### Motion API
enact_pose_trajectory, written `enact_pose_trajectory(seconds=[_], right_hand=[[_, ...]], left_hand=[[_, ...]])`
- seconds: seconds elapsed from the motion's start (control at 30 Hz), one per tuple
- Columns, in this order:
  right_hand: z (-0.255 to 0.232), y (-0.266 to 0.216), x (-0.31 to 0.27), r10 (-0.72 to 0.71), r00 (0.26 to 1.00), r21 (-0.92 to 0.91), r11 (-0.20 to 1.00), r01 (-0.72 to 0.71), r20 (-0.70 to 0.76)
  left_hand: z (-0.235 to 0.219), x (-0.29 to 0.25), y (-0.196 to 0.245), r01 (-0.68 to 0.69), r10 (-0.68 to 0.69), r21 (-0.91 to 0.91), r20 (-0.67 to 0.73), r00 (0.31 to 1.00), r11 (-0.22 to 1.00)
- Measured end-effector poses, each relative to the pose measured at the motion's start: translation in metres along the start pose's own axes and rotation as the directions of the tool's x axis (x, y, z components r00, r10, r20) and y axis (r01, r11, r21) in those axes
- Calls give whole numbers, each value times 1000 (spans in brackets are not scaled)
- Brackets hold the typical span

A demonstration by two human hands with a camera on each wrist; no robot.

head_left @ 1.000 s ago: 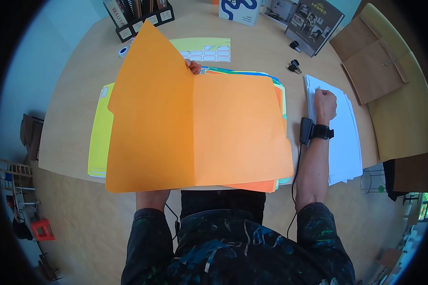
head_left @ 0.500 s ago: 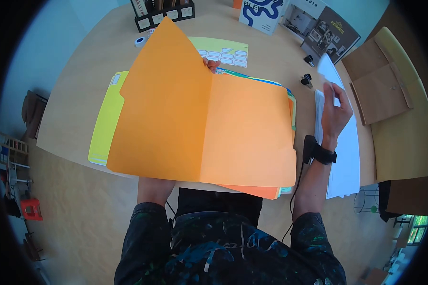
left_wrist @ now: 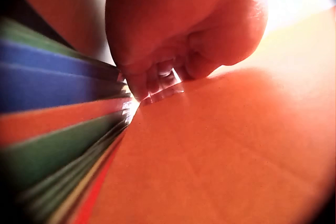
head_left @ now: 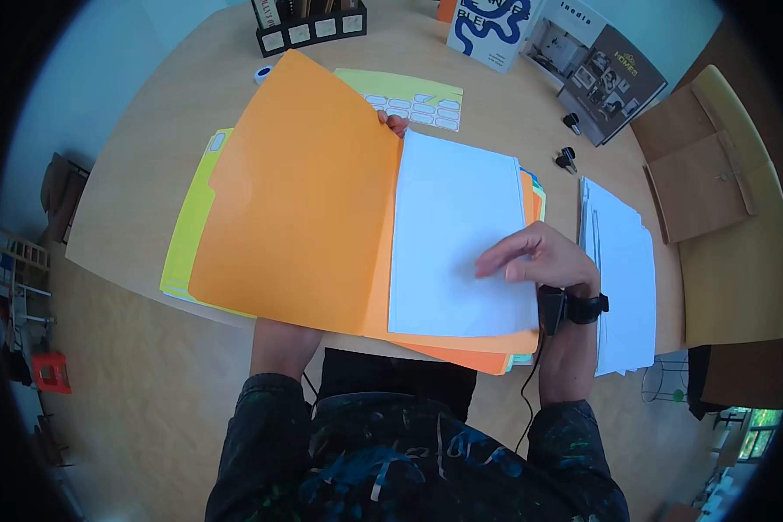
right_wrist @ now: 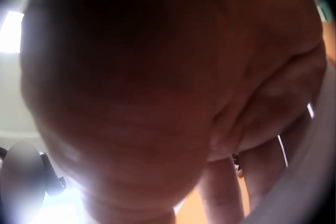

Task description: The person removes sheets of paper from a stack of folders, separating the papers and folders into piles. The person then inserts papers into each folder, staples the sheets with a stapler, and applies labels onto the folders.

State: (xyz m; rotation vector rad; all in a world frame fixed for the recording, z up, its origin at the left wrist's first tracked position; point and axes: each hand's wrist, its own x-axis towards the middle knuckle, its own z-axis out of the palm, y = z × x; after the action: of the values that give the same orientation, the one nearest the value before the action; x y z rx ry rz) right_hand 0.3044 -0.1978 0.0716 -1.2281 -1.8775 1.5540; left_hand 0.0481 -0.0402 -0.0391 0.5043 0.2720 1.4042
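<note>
An orange folder (head_left: 296, 191) lies spread apart in the head view, its left flap raised. On its right half is a white sheet (head_left: 452, 217), just right of the fold. My right hand (head_left: 544, 257) is over the sheet's lower right part, fingers extended; whether the fingertips touch it I cannot tell. At the top of the fold my left hand (head_left: 393, 123) grips the folder, mostly hidden behind the flap. The left wrist view shows that hand (left_wrist: 184, 24) with curled fingers beside layered coloured folders (left_wrist: 52, 87). My right hand (right_wrist: 157, 87) fills much of the right wrist view.
White papers (head_left: 626, 287) are stacked at the right, below two black clips (head_left: 566, 159). A yellow-green folder (head_left: 187, 235) sits partly under the orange one. Behind are a label sheet (head_left: 418, 104), a tape roll (head_left: 263, 75), a black organizer (head_left: 313, 31) and books (head_left: 613, 83).
From the paper stack, my right hand has moved left over the folder. A white sheet now covers much of the folder's right half. My left hand keeps its grip.
</note>
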Motion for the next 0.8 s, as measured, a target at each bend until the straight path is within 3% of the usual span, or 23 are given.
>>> enact_pose_trajectory(seconds=[0.07, 0.13, 0.17, 0.2, 0.27, 0.3, 0.37, 0.57, 0.8], right_hand=[[1, 3, 5, -51, 995, 86, 995, 59, -91], [-3, 13, 15, -191, 905, -75, 982, 175, -381], [-4, 13, 18, -281, 883, -304, 938, 169, -375], [-2, 16, 20, -282, 883, -306, 937, 169, -376], [4, 25, 24, -296, 887, -704, 709, -44, -353], [7, 28, 26, -300, 886, -705, 708, -41, -353], [13, 31, 27, -83, 944, -693, 700, -173, -319], [28, 5, 20, 6, 950, -775, 577, -258, -312], [42, 13, 22, -98, 925, -803, 536, -261, -366]], left_hand=[[0, -1, -1, 7, -7, -6, 3, 1000, 1000], [2, -1, -4, 15, -15, -16, 7, 1000, 1000], [2, -2, -5, 18, -18, -21, 9, 1000, 1000], [4, -2, -5, 20, -19, -25, 12, 1000, 999], [5, -1, -5, 19, -19, -33, 16, 1000, 999], [6, -1, -4, 19, -18, -35, 19, 1000, 999], [6, 1, -2, 20, -19, -37, 24, 1000, 999], [4, 2, 2, 13, -12, -49, 21, 1000, 999], [0, -2, -1, 38, -37, -55, 17, 999, 998]])
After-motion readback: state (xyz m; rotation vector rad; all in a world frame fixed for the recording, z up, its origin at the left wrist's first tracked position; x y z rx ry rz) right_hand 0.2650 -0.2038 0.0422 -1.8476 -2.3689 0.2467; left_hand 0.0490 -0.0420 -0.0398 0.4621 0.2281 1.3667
